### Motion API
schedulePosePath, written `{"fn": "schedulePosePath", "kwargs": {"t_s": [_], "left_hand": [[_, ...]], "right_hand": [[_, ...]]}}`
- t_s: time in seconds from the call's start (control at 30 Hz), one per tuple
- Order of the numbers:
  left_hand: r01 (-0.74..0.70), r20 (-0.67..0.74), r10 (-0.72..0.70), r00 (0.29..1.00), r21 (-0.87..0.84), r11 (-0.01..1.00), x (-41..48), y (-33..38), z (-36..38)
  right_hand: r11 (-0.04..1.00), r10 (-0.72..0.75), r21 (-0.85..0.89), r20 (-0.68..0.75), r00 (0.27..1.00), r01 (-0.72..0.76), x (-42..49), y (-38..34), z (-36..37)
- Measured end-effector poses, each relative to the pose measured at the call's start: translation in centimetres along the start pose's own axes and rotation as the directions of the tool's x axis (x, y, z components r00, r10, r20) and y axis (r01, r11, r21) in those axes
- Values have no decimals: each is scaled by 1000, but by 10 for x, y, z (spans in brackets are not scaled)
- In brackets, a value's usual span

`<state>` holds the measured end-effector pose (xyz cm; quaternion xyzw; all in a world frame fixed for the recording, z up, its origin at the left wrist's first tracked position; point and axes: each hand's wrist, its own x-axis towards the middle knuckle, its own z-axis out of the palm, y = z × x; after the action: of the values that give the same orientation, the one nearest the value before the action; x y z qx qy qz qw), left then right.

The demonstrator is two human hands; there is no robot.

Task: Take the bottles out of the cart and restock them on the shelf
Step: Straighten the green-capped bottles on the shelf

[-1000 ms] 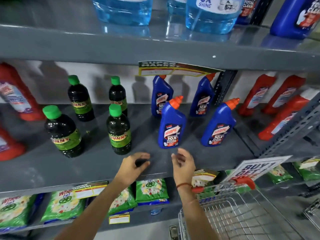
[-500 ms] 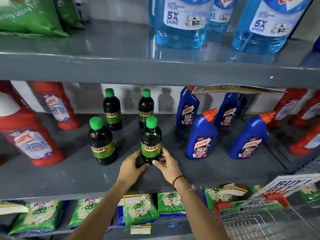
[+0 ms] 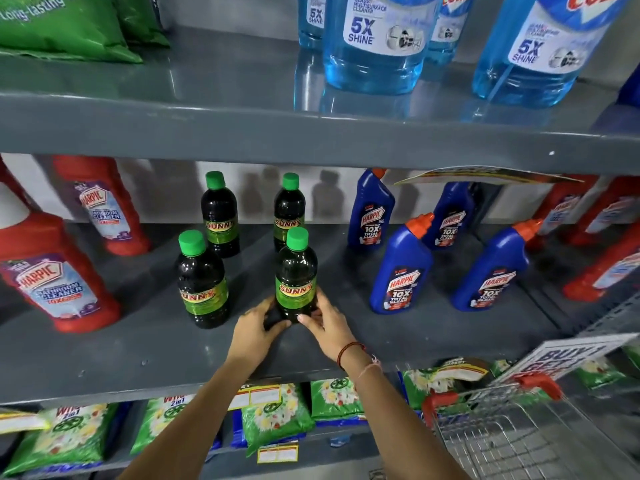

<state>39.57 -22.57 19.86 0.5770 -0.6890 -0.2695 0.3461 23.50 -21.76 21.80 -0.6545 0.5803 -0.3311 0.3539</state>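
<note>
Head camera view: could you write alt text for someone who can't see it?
Both hands, left hand and right hand, cup the base of a green-capped dark bottle upright on a grey shelf, among similar bottles and blue cleaners.

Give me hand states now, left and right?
Left hand: closed on the front Sunny bottle, at its base.
Right hand: closed on the same bottle.

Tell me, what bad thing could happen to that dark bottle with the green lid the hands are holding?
1. Both hands, left hand and right hand, grip the front Sunny bottle only at its base, so the tall top might tip.
2. It stands near the middle shelf front edge; a pull forward could drop it.
3. A sideways nudge might knock the neighbouring Sunny bottle.
</note>
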Motion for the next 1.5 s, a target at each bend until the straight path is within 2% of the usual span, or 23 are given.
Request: {"fn": "schedulePosePath", "kwargs": {"t_s": [0.1,0.2,0.3,0.37,0.43,0.5,0.57,0.63,0.67,0.7,0.73,0.77,0.87,0.93,1.1,1.37,1.5], "left_hand": [[11,14,-10,1000,-40,999,-2,3,-1],[105,37,-100,994,-184,977,-16,2,-13],[153,27,-151,988,-246,957,-47,-14,-41],[172,-36,-189,981,-276,946,-68,-31,-68],[199,-132,-248,960,-303,932,-81,-50,-98],[208,-268,-304,914,-333,920,-85,-64,-129],[201,-432,-362,826,-374,905,-86,-78,-157],[192,-575,-408,709,-400,896,-83,-93,-181],[181,-608,-436,663,-435,882,-80,-102,-189],[179,-608,-460,647,-465,867,-78,-110,-197],[193,-584,-471,661,-474,859,-75,-116,-204],[229,-537,-461,707,-443,867,-73,-123,-210],[287,-362,-343,867,-202,937,-70,-142,-223],[258,-301,-270,915,-81,963,-70,-153,-230],[229,-222,-230,947,-30,973,-62,-171,-250],[96,-144,-83,986,80,992,-53,-181,-264],[88,-125,-77,989,87,992,-52,-187,-266]], "right_hand": [[990,83,117,-29,996,-79,-2,5,2],[941,198,308,-158,967,-142,-17,10,11],[943,212,322,-372,904,-88,-42,7,30],[951,181,306,-420,889,-48,-56,-5,51],[955,136,295,-378,916,-21,-61,-23,75],[961,66,278,-274,959,13,-58,-46,101],[969,-30,239,-164,986,70,-49,-71,128],[973,-93,206,-63,994,105,-35,-94,155],[975,-110,192,-16,994,111,-27,-103,168],[978,-117,178,31,993,110,-18,-111,181],[982,-112,161,75,991,99,-9,-119,193],[987,-95,144,114,989,79,-1,-125,204],[993,-71,107,169,983,54,18,-141,227],[994,-82,81,172,982,69,28,-148,239],[995,-97,45,178,979,90,40,-159,259],[989,-148,-24,35,988,149,39,-154,276],[984,-170,-52,-1,985,170,38,-152,281]]}}
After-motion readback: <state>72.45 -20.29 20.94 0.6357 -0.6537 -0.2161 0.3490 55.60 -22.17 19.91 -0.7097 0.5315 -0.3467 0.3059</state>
